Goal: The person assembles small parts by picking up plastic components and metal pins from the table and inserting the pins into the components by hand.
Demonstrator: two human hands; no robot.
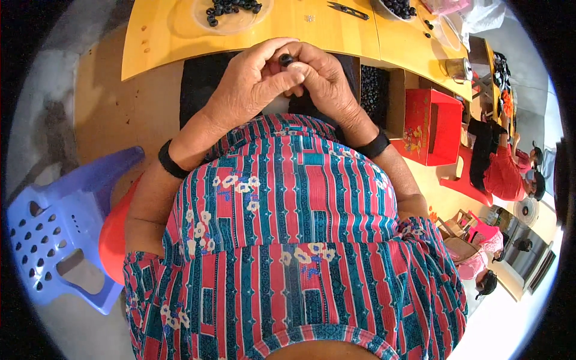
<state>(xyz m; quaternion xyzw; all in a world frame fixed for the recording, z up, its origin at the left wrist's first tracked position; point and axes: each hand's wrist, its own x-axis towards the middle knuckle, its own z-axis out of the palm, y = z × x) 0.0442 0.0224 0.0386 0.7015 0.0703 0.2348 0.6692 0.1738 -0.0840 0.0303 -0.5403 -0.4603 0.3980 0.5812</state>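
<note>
Yellow wood-look table (339, 37), top of frame. Left hand (249, 84) and right hand (324, 75) pinch small round black part (285, 59), upper centre; slack grip could drop it.

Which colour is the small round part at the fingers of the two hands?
The small round part is black; the head view shows it.

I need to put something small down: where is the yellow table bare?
Two patches of the yellow table look free: between the black snips and the near edge, and left of the clear tray of black pieces, apart from small specks. The right side is crowded: a bowl, loose pieces, a clear round item and a metal cup.
</note>
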